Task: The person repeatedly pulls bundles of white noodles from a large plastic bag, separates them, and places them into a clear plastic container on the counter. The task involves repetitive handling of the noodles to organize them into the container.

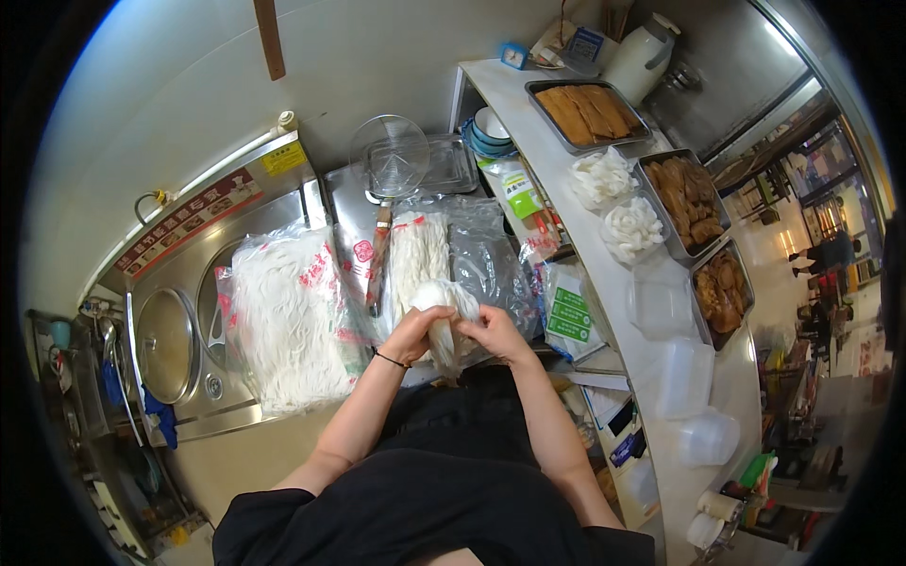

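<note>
Overhead, steel counter (283, 415) and white shelf (661, 368) crowd a cramped kitchen

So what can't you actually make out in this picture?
- Head view: the lower end of the white noodle bundle is covered by the left hand and right hand.
- The fried pieces in the tray are too small to identify.
- Containers on the counter blur toward the curved rim.
- The floor below is blocked by the person's dark clothing.

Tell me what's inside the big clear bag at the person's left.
The big clear bag holds a thick heap of white noodles, filling most of it. What lies beneath the bag is covered, apart from the steel counter around it.
</note>
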A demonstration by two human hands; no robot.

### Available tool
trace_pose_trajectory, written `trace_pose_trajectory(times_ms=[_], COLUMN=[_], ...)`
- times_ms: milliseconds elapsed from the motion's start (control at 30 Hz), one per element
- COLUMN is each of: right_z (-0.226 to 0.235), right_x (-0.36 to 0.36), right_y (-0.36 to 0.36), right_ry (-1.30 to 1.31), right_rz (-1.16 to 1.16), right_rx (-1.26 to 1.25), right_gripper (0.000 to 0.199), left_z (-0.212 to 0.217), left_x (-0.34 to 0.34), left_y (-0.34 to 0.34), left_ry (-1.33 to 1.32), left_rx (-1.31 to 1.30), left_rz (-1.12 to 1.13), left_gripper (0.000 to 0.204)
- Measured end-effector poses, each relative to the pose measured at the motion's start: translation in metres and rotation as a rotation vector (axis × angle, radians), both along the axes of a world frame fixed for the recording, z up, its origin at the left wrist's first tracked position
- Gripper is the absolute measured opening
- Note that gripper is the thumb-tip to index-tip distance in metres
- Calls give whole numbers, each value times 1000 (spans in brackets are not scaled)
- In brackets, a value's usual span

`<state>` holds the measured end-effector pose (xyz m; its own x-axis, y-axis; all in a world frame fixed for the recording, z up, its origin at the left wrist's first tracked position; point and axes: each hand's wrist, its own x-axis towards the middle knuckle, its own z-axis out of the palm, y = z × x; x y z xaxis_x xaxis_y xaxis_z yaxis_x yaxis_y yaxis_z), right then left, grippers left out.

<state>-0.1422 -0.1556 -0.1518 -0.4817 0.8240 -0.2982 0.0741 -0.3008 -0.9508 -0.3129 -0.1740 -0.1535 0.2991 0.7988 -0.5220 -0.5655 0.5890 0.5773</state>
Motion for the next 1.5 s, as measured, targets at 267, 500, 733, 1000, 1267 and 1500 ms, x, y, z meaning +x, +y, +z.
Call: trace_pose_trajectory(times_ms=[267, 500, 733, 1000, 1267, 1500], right_z=[-32, -67, -96, -56, -85, -59], right_x=[11, 53, 80, 13, -47, -45], right_y=[18, 48, 64, 44, 20, 23], right_ry=[551, 572, 382, 122, -300, -533], right_rz=[-381, -627, -694, -208, -56, -120], right_rx=[-426, -495, -480, -311, 290, 186], right_gripper=[13, 6, 6, 18, 35, 33], left_z=[-11, -20, -45, -71, -57, -39], left_x=[-15, -35, -58, -52, -21, -13], left_y=[7, 10, 12, 14, 24, 21], left_ry=[-70, -194, -114, -58, 364, 401], left_rx=[14, -56, -148, -70, -19, -241], left_rz=[73, 174, 240, 114, -42, 126], left_gripper=[25, 28, 30, 29, 35, 30])
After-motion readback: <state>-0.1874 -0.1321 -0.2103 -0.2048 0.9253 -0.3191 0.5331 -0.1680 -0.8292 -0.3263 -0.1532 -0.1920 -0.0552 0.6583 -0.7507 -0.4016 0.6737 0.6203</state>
